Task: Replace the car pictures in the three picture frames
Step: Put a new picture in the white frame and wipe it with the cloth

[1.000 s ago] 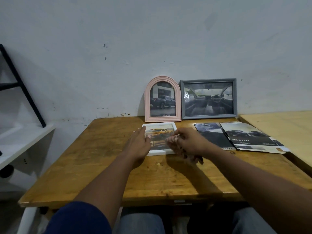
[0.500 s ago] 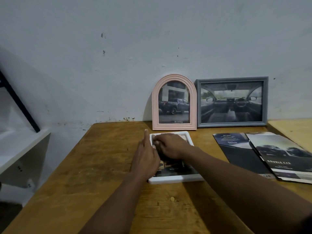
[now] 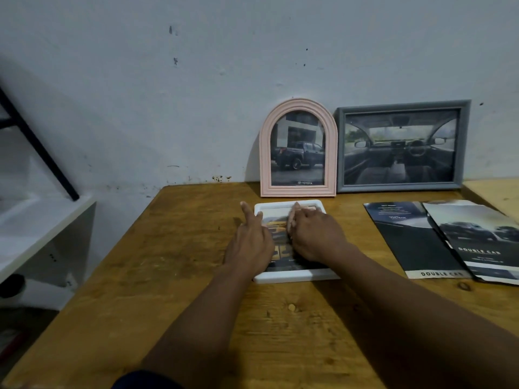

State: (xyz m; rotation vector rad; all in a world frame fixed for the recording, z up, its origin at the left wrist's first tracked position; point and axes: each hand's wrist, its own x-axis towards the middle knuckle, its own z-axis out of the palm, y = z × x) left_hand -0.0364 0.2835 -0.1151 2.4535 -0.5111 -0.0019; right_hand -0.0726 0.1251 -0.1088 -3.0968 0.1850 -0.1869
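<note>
We're on the flat-lying white rectangular frame [image 3: 286,276], left hand [image 3: 250,242] spread, right hand [image 3: 314,237] grip unclear; the pink arched frame [image 3: 299,189] and grey rectangular frame [image 3: 340,150] seemingly remain.

We stretch both arms forward, and our hands meet near the middle of the frame. Our left forearm [image 3: 196,318] rises bare from the bottom centre, out of a dark blue sleeve [image 3: 146,381] at the bottom edge. Our left hand [image 3: 251,242] lies palm down, its index finger [image 3: 247,213] straight and pointing away from us; its other fingers are mostly hidden on the right side. Our right forearm [image 3: 407,313] comes in from the lower right corner, slanting up and left. Our right hand [image 3: 316,235] lies palm down just beside the left, knuckles raised, fingers [image 3: 293,220] bent with the tips turned down. Whether they pinch anything, we cannot tell.
</note>
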